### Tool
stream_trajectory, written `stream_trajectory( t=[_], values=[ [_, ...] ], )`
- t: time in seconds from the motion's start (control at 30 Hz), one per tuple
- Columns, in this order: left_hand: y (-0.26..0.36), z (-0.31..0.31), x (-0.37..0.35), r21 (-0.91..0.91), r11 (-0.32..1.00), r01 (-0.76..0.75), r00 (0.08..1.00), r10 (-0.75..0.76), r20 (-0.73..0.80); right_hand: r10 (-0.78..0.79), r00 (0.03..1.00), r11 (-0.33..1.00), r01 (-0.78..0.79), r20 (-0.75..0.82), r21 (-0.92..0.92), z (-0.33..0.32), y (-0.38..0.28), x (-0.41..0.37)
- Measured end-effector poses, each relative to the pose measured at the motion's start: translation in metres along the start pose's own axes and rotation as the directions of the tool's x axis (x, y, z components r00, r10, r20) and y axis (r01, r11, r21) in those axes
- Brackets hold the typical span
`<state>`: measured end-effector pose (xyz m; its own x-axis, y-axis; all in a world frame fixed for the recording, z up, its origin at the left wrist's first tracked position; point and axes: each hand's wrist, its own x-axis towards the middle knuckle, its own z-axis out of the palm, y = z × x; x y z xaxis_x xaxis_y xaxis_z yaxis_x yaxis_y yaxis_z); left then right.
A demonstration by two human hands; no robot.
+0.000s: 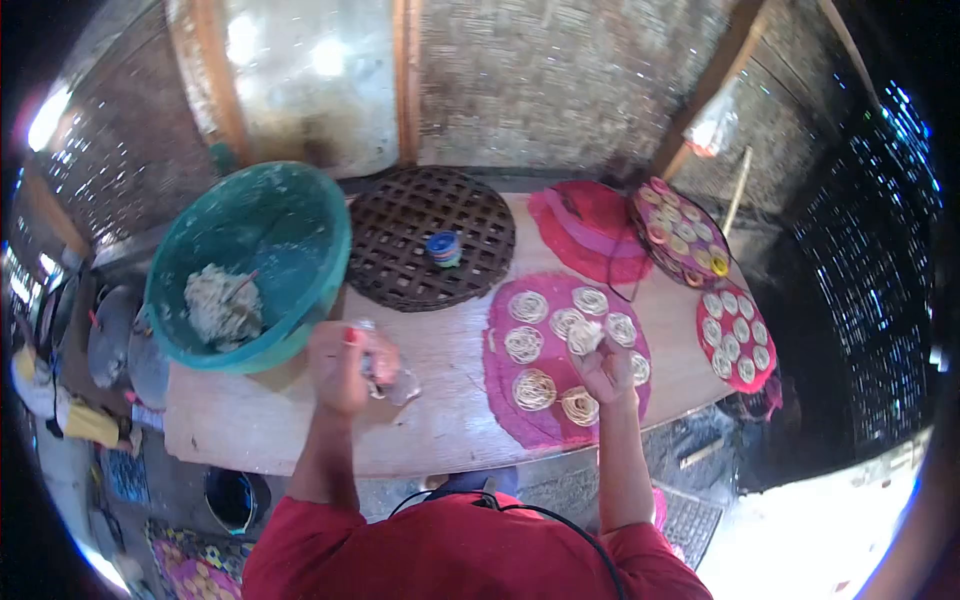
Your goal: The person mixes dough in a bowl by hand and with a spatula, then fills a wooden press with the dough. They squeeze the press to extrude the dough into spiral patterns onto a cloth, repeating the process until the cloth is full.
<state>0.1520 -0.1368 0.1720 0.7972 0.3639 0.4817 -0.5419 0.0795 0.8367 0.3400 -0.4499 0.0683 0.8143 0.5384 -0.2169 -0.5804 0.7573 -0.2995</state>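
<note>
My left hand [340, 365] is closed around a crumpled clear plastic bag [402, 386], just right of the green basin. What is in the bag is hidden by my fingers. My right hand [608, 372] holds a pale coil of thin dough strands [585, 337] at its fingertips, above a pink mat [505, 425]. Several similar round coils, such as this coil [523, 345], lie on that mat around my hand. The large green basin [335, 250] holds a lump of whitish dough [222, 305] with a thin stick-like thing in it.
A dark round woven tray [400, 275] carries a small blue-topped container [443, 249]. Pink-red mats [570, 225] lie behind. Coils cover a round tray [690, 235] and a red mat [738, 340] at the right. A dark bucket [236, 500] stands below the table's left front.
</note>
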Motion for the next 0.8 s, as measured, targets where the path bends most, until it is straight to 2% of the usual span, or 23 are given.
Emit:
stream_trajectory(
  t=[0.03,0.1,0.17,0.2,0.23,0.3,0.37,0.4,0.43,0.47,0.5,0.53,0.57,0.6,0.63,0.7,0.77,0.8],
  values=[
    [0.0,0.0,-0.007,0.019,1.0,0.025,0.999,-0.025,0.022,0.074,0.996,0.982,-0.062,-0.06,0.177,-0.006,0.008,0.006],
    [-0.011,-0.002,-0.022,0.212,0.973,-0.094,0.98,0.053,0.19,0.148,0.989,0.977,-0.147,0.007,0.155,-0.002,0.029,0.021],
    [-0.013,-0.007,-0.03,0.361,0.894,-0.266,0.911,0.11,0.398,0.076,0.997,0.955,-0.082,-0.033,-0.284,0.026,0.055,0.027],
    [0.0,-0.002,-0.032,0.264,0.927,-0.266,0.912,0.154,0.379,0.023,0.999,0.923,-0.009,0.031,-0.385,0.06,0.075,0.028],
    [0.014,0.001,-0.035,0.159,0.95,-0.268,0.911,0.197,0.363,0.053,0.997,0.922,-0.031,0.047,-0.386,0.097,0.095,0.027],
    [0.021,-0.015,-0.042,0.209,0.941,-0.265,0.917,0.179,0.355,-0.022,0.957,0.905,0.142,0.289,-0.401,0.165,0.138,0.033],
    [0.021,-0.031,-0.052,0.25,0.936,-0.247,0.922,0.149,0.356,0.016,0.755,0.872,0.31,0.656,-0.378,0.215,0.191,0.059],
    [0.017,-0.036,-0.059,0.193,0.958,-0.21,0.933,0.138,0.334,-0.057,0.716,0.702,0.524,0.695,-0.482,0.244,0.226,0.067],
    [0.017,-0.04,-0.063,0.133,0.975,-0.178,0.942,0.129,0.311,-0.109,0.657,0.469,0.696,0.746,-0.544,0.274,0.261,0.072],
    [0.021,-0.044,-0.062,0.112,0.962,-0.249,0.906,0.191,0.377,0.023,0.655,0.377,0.694,0.756,-0.613,0.3,0.291,0.076],
    [0.024,-0.045,-0.064,0.118,0.96,-0.254,0.907,0.194,0.375,0.153,0.647,0.272,0.699,0.747,-0.661,0.321,0.315,0.078],
    [0.024,-0.046,-0.068,0.174,0.923,-0.344,0.883,0.255,0.393,0.155,0.641,0.274,0.703,0.751,-0.656,0.328,0.34,0.085],
    [0.025,-0.048,-0.072,0.225,0.874,-0.43,0.853,0.312,0.418,0.193,0.687,0.309,0.635,0.701,-0.708,0.327,0.364,0.096],
    [0.023,-0.054,-0.076,0.225,0.865,-0.449,0.834,0.314,0.454,0.232,0.728,0.339,0.562,0.645,-0.755,0.332,0.378,0.098],
    [0.022,-0.06,-0.08,0.223,0.865,-0.45,0.833,0.316,0.455,0.231,0.728,0.337,0.563,0.646,-0.755,0.33,0.38,0.101],
    [0.019,-0.066,-0.087,0.259,0.871,-0.418,0.845,0.269,0.462,0.203,0.647,0.245,0.693,0.735,-0.678,0.328,0.358,0.094],
    [0.019,-0.072,-0.087,0.257,0.85,-0.46,0.84,0.322,0.437,0.216,0.639,0.212,0.708,0.739,-0.674,0.32,0.32,0.078],
    [0.013,-0.076,-0.083,0.191,0.843,-0.503,0.815,0.389,0.428,0.255,0.655,0.174,0.693,0.711,-0.7,0.312,0.298,0.069]
  ],
)
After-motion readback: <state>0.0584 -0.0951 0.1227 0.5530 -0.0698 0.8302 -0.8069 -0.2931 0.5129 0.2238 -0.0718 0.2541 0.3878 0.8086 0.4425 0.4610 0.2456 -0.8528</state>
